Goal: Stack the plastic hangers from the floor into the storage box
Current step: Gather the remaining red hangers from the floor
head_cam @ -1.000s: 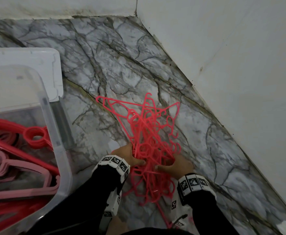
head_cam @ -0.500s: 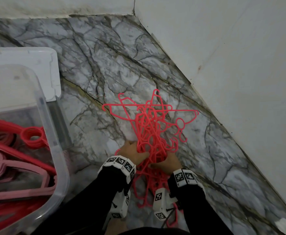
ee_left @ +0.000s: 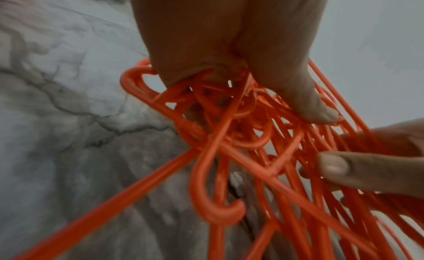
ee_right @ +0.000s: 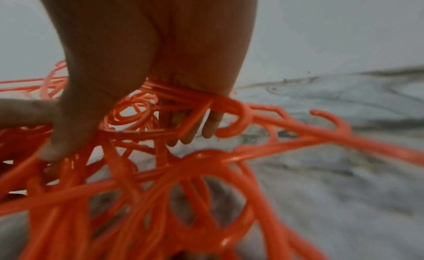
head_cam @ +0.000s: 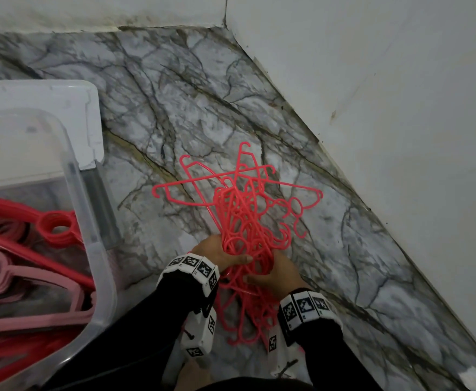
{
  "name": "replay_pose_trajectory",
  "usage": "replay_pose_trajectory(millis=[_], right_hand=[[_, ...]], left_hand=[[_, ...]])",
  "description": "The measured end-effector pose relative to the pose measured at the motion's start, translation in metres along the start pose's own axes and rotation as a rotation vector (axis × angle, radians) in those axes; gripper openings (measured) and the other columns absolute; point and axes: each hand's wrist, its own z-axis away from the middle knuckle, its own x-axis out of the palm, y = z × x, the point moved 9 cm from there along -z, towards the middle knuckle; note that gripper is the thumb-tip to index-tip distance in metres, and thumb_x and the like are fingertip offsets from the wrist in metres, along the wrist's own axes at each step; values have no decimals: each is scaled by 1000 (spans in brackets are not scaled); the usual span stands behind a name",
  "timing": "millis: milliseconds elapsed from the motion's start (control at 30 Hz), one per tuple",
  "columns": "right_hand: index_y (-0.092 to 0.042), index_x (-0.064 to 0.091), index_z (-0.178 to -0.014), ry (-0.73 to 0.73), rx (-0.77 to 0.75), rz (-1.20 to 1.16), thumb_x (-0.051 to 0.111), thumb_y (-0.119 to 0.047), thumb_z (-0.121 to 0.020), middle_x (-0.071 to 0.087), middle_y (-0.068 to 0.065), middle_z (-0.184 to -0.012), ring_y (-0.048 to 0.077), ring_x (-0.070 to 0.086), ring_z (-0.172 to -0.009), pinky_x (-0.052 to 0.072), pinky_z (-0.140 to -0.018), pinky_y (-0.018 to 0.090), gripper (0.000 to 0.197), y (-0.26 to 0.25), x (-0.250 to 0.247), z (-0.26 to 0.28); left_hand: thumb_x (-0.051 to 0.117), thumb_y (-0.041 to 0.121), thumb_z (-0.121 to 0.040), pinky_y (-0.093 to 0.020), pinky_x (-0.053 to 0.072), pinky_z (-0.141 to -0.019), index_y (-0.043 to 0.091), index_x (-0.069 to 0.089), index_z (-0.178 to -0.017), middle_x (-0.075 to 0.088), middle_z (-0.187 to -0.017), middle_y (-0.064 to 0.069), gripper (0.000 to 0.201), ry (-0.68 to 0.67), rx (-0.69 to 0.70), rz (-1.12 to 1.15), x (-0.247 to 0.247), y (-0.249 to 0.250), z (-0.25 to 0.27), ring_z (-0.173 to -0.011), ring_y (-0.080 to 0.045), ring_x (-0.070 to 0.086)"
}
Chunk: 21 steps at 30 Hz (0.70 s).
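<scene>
I see my left hand [head_cam: 220, 253] and right hand [head_cam: 273, 273] side by side, both with fingers curled tight around one tangled bundle of coral plastic hangers [head_cam: 242, 210]. The bundle fans out over the marble floor [head_cam: 174, 108], toward the corner where the two walls meet. To the left stands the clear storage box [head_cam: 90, 221], with red and pink hangers [head_cam: 19, 272] already lying inside. Behind it, its lid [head_cam: 87, 108] lies flat on the floor.

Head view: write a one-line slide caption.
Both hands, left hand and right hand, grip tangled red hangers beside the storage box.
</scene>
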Motion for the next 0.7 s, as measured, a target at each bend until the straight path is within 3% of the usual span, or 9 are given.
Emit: replay_pose_trajectory(millis=[33, 100, 167, 200, 267, 367, 500, 600, 700], right_hand=[[-18, 62, -116, 0, -13, 15, 86, -38, -62, 68, -2, -108, 10, 64, -98, 51, -87, 27, 63, -3, -3, 2], [-18, 70, -85, 45, -15, 54, 79, -50, -67, 70, -4, -76, 2, 60, -68, 48, -65, 17, 37, -7, -19, 2], [-12, 59, -58, 218, 23, 126, 69, -50, -79, 57, 3, -54, 11, 53, -55, 37, -52, 21, 44, -1, -54, -7], [-10, 59, -61, 304, 47, 154, 65, -43, -85, 59, 8, -60, 19, 58, -64, 39, -58, 27, 40, 1, -74, -14], [-5, 65, -94, 401, 79, 189, 60, -22, -89, 66, 17, -98, 31, 61, -97, 44, -79, 34, 18, 3, -105, -32], [-9, 45, -133, 279, 61, 391, 52, -3, -90, 47, 16, -135, 34, 43, -125, 41, -96, 41, 44, -6, -110, -71], [-16, 27, -144, 134, -30, 641, 51, -7, -90, 38, 11, -144, 31, 32, -135, 40, -99, 49, 60, -22, -86, -107], [-9, 32, -141, 112, -90, 857, 46, -19, -94, 42, 13, -140, 30, 38, -130, 40, -99, 47, 49, -24, -74, -114], [-13, 44, -131, 88, -94, 955, 41, -28, -97, 46, 13, -131, 32, 47, -119, 43, -90, 42, 37, -10, -68, -106]], left_hand=[[77, 68, -57, -36, 52, -89, 29, 67, -103, 71, -96, 7, 61, -4, 12, 4, -1, 1, 1, -94, -15, 66], [76, 68, -58, -34, 53, -88, 29, 66, -101, 70, -95, 8, 59, 23, 3, 0, -3, -4, 1, -93, -15, 66], [75, 70, -58, -33, 52, -90, 28, 65, -108, 70, -99, 6, 65, 45, -20, -15, -5, -11, 2, -95, -17, 66], [75, 69, -58, -32, 51, -90, 29, 65, -110, 70, -101, 7, 66, 53, -30, -5, -5, -16, 2, -96, -16, 65], [77, 66, -59, -28, 50, -90, 33, 65, -107, 70, -99, 11, 60, 65, -42, 31, -5, -25, 4, -96, -14, 65], [77, 66, -59, -26, 50, -87, 36, 64, -105, 70, -96, 13, 56, 53, -24, 38, -3, -27, 5, -92, -10, 65], [75, 67, -59, -20, 47, -81, 35, 63, -108, 70, -98, 14, 60, 9, 13, 33, 1, -21, 5, -92, -7, 65], [75, 69, -59, -22, 46, -84, 32, 61, -116, 69, -106, 12, 70, 7, 18, 28, 2, -22, 4, -96, -8, 64], [73, 71, -58, -27, 48, -91, 33, 60, -117, 68, -107, 13, 72, -8, 19, 54, 5, -25, 3, -99, -9, 63]])
